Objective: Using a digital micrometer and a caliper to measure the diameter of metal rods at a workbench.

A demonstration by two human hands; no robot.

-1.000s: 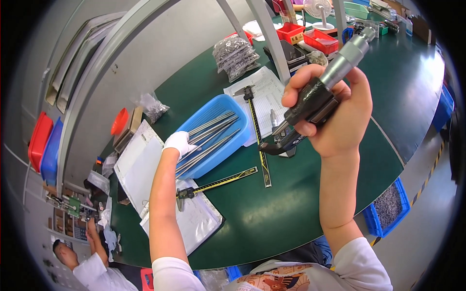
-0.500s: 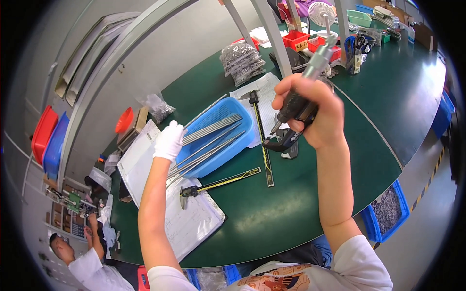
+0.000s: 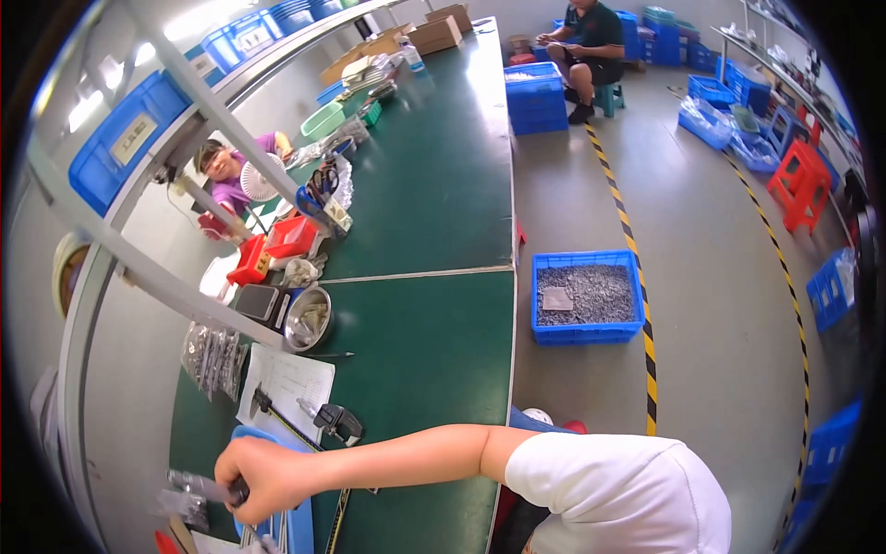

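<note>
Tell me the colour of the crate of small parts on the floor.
Blue; the crate shows clearly in the head view.

The right hand (image 3: 268, 475) is bare skin and closes on a tool (image 3: 205, 487) with a grey, dully shining metal barrel and a dark matt grip. Under it the counter (image 3: 434, 351) wears a smooth, matt green mat with a faint sheen. A round bowl (image 3: 309, 319) is polished metal, bright and reflective. The caliper (image 3: 337, 420) looks like dark matt plastic on a steel rule, lying by a sheet of white paper (image 3: 291, 383). Clear glossy plastic bags (image 3: 212, 355) hold small metal parts. The floor crate (image 3: 586, 297) is blue moulded plastic filled with grey metal pieces. The sleeve (image 3: 614, 494) is white soft cloth.
</note>
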